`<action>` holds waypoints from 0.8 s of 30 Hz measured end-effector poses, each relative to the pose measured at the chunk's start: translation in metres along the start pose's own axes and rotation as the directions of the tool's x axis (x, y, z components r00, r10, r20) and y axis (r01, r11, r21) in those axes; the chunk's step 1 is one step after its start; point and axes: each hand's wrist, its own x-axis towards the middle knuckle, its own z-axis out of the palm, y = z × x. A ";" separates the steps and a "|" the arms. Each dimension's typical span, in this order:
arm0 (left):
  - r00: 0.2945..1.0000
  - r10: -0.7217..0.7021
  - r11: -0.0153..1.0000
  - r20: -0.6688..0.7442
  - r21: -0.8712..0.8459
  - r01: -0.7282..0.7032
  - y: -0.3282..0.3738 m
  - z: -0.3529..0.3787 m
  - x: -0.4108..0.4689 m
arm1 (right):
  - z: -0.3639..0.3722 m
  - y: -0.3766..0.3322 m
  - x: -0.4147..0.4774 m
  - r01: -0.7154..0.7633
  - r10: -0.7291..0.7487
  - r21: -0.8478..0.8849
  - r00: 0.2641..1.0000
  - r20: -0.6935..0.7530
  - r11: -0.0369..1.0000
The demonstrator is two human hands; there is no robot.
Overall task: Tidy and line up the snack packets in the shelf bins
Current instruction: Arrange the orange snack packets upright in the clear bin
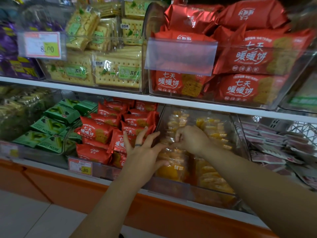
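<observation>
Both hands reach into the lower shelf. My left hand has its fingers spread straight, over the wall between the red packet bin and the clear bin of orange-yellow snack packets; its thumb touches one such packet. My right hand is inside that clear bin, fingers curled and pinching the top edge of a transparent orange-yellow packet. More of these packets stand in rows behind and to the right.
Green matcha packets fill the bin to the left. Pink-white packets lie in the bin at right. The upper shelf holds soda cracker packets and large red packets. A price tag hangs on the lower shelf's front edge.
</observation>
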 end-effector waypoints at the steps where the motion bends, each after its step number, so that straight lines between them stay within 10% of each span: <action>1: 1.000 0.013 1.000 -0.001 0.003 -0.013 0.001 -0.001 -0.001 | -0.004 -0.001 -0.001 0.001 -0.004 0.039 0.998 0.064 0.999; 5: 0.997 0.074 0.997 -0.011 -0.011 -0.074 0.001 -0.006 -0.008 | -0.036 0.008 -0.023 -0.014 -0.026 0.350 0.994 0.110 0.937; 15: 0.998 0.064 0.984 0.020 -0.166 -0.060 -0.002 -0.015 -0.019 | -0.029 -0.015 -0.089 0.096 -0.048 -0.187 0.968 0.247 0.978; 24: 1.000 0.022 0.982 -0.002 -0.189 -0.022 -0.007 -0.015 -0.028 | -0.018 -0.016 -0.077 0.076 -0.049 -0.203 0.990 0.136 0.976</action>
